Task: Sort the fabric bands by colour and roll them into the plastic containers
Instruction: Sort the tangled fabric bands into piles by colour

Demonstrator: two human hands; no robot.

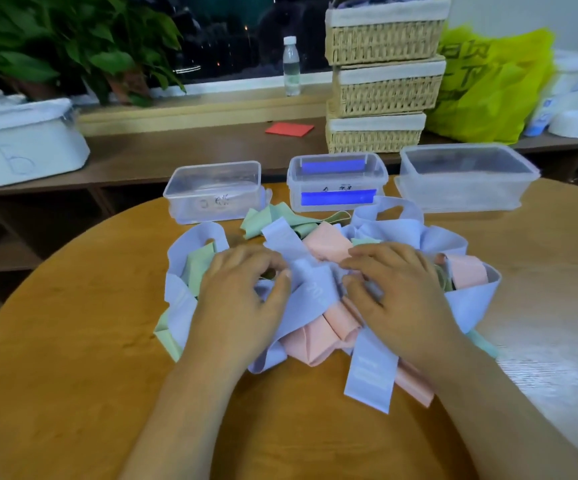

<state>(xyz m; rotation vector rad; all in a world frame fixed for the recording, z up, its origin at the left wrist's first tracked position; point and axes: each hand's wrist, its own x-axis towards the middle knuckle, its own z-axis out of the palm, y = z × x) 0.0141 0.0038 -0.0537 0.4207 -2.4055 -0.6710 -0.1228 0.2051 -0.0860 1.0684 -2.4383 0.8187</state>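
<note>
Lavender, pink and mint fabric bands lie tangled in a heap.

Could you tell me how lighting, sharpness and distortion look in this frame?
Head view: the wide lens bows the table edge, whose lower right washes out white; the fabric bands at centre are fairly sharp, the corners smear; blue strips on the middle container glow oversaturated; the window is dark.

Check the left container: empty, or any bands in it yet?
Empty. Nothing shows through the clear walls of the left container; the bands lie piled on the table.
</note>
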